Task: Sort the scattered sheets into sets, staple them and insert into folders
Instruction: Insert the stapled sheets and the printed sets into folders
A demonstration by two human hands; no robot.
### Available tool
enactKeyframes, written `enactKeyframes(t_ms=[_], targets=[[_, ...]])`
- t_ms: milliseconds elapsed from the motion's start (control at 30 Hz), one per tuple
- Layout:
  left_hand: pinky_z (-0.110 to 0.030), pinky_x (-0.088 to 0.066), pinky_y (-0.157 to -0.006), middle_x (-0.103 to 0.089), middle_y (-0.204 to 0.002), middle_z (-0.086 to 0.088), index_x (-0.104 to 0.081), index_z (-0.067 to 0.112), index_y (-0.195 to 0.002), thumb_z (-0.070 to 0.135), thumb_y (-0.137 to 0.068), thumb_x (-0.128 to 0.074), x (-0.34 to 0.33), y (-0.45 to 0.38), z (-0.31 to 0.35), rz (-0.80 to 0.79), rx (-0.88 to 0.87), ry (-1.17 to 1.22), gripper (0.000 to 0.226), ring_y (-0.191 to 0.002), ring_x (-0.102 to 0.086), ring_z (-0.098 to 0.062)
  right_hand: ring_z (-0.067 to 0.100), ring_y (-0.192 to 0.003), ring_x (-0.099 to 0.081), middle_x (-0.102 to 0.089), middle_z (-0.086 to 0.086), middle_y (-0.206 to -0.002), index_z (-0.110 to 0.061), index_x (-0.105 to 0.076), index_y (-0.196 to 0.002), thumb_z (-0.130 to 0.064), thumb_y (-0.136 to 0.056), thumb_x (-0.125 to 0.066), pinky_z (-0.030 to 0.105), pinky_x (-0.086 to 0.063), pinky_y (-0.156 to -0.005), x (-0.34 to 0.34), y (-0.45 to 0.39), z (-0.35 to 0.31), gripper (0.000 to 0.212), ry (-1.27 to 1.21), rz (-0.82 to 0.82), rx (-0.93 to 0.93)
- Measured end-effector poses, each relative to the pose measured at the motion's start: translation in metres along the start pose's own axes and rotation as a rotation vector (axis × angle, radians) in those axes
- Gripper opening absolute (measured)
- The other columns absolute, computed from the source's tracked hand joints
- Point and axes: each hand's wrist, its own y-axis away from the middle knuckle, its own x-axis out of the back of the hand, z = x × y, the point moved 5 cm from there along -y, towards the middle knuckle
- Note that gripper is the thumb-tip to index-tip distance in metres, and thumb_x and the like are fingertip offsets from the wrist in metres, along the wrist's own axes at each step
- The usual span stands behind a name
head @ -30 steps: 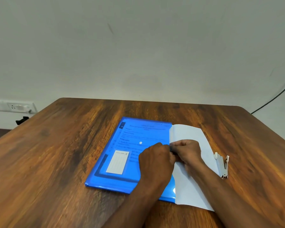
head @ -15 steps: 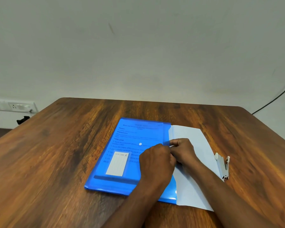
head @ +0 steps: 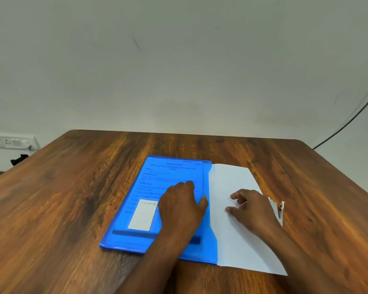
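A: Largest first?
B: Brown wood-grain tabletop [head: 72, 209], filling the lower half of the view.

A: Next down?
B: Translucent blue plastic folder [head: 136, 238], lying flat at centre, printed sheets visible through the cover, a white label card [head: 143, 216] tucked in a pocket toward 7 o'clock. Looks slick and springy; likely to slide on the wood unless pinned.

A: And the paper?
B: White sheet set [head: 240, 240], at 3 o'clock of the folder, left edge touching or slipped under the folder's open side; hard to tell how deep. Light, floppy, easy to crease. Best taken near the middle of the long edge, fed in flat rather than pushed from a corner.

A: Hands?
B: Left hand [head: 182, 205] resting palm-down on the folder cover, fingers extended, pressing, not grasping anything. Right hand [head: 252, 207] over the white sheets, fingers loosely curled, tips on or just above the paper; no grip on anything, as far as visible.

A: Smallest?
B: Small silver metal stapler [head: 278, 210], at 3 o'clock just beyond the right hand, partly hidden, at the paper's right edge.

A: Stage?
B: Probably insertion, sheets mostly outside the folder.
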Motion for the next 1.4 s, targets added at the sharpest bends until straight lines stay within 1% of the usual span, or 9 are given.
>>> enactKeyframes(t_ms=[133, 300, 467, 667, 733, 833, 1033, 1200, 1400], targets=[[-0.044, -0.041, -0.095, -0.063, -0.123, -0.003, -0.057, 0.022, -0.126, 0.065, -0.086, -0.064, 0.003, -0.014, -0.030, -0.094, 0.092, -0.204, 0.059, -0.118, -0.055, -0.028, 0.015, -0.118, -0.060, -0.061, -0.006, -0.133, -0.033, -0.068, -0.119, -0.045, -0.084, -0.083, 0.036, -0.055, -0.101, 0.015, 0.013, 0.020, 0.040, 0.112, -0.014, -0.044], [-0.058, -0.039, -0.104, -0.047, -0.143, -0.012, -0.046, 0.020, -0.140, 0.083, -0.076, -0.063, 0.004, -0.023, -0.071, -0.171, 0.244, -0.262, 0.092, -0.135, -0.043, -0.037, 0.020, -0.123, -0.058, -0.062, 0.002, -0.139, -0.026, -0.074, -0.116, -0.026, -0.091, -0.079, 0.032, -0.049, -0.103, 0.028, 0.022, 0.031, 0.026, 0.191, 0.038, -0.069], [-0.053, -0.047, -0.099, -0.054, -0.134, -0.013, -0.056, 0.024, -0.125, 0.093, -0.068, -0.059, 0.012, -0.024, -0.098, -0.161, 0.300, -0.253, 0.089, -0.126, -0.050, -0.038, 0.023, -0.123, -0.057, -0.062, 0.004, -0.140, -0.013, -0.071, -0.122, -0.024, -0.094, -0.075, 0.029, -0.045, -0.104, 0.047, 0.033, 0.028, 0.030, 0.188, 0.088, -0.118], [-0.034, -0.053, -0.069, -0.063, -0.099, -0.003, -0.064, 0.021, -0.102, 0.083, -0.067, -0.073, 0.034, -0.026, -0.109, -0.170, 0.332, -0.298, 0.072, -0.085, -0.063, -0.023, 0.015, -0.131, -0.056, -0.049, -0.004, -0.156, -0.026, -0.045, -0.150, -0.087, -0.080, -0.054, 0.025, -0.052, -0.091, 0.051, 0.049, 0.014, 0.093, 0.435, -0.038, -0.181], [-0.030, -0.045, -0.058, -0.059, -0.082, 0.004, -0.059, 0.021, -0.091, 0.075, -0.069, -0.079, 0.045, -0.024, -0.115, -0.191, 0.388, -0.308, 0.061, -0.070, -0.056, -0.014, 0.020, -0.134, -0.056, -0.046, -0.003, -0.159, -0.026, -0.037, -0.156, -0.099, -0.067, -0.044, 0.030, -0.057, -0.097, 0.049, 0.049, 0.013, 0.115, 0.451, -0.066, -0.200], [-0.031, -0.047, -0.061, -0.058, -0.081, 0.003, -0.054, 0.021, -0.085, 0.078, -0.062, -0.083, 0.059, -0.023, -0.126, -0.228, 0.460, -0.337, 0.067, -0.074, -0.057, -0.017, 0.021, -0.129, -0.059, -0.047, -0.001, -0.158, -0.024, -0.033, -0.157, -0.105, -0.057, -0.037, 0.034, -0.060, -0.094, 0.046, 0.049, 0.011, 0.128, 0.494, -0.093, -0.197], [-0.033, -0.037, -0.057, -0.054, -0.074, -0.003, -0.048, 0.016, -0.074, 0.067, -0.058, -0.091, 0.076, -0.018, -0.143, -0.230, 0.520, -0.297, 0.069, -0.068, -0.050, -0.020, 0.021, -0.133, -0.056, -0.049, 0.000, -0.156, -0.029, -0.040, -0.151, -0.102, -0.062, -0.042, 0.038, -0.059, -0.096, 0.036, 0.056, -0.004, 0.115, 0.454, -0.051, -0.088], [-0.034, -0.057, -0.065, -0.073, -0.080, -0.008, -0.059, 0.016, -0.076, 0.064, -0.058, -0.092, 0.071, -0.013, -0.155, -0.220, 0.550, -0.230, 0.061, -0.070, -0.071, -0.027, 0.017, -0.135, -0.050, -0.049, -0.004, -0.150, -0.033, -0.042, -0.149, -0.091, -0.082, -0.042, 0.035, -0.052, -0.103, 0.015, 0.074, -0.034, 0.089, 0.422, -0.028, 0.093], [-0.040, -0.061, -0.081, -0.073, -0.109, -0.015, -0.048, 0.015, -0.135, 0.047, -0.083, -0.080, 0.056, 0.002, -0.140, -0.244, 0.422, -0.233, 0.069, -0.092, -0.074, -0.037, 0.017, -0.114, -0.058, -0.058, -0.003, -0.126, -0.031, -0.052, -0.138, -0.090, -0.086, -0.034, 0.035, -0.054, -0.090, -0.016, 0.073, -0.048, 0.081, 0.408, -0.032, 0.194]])
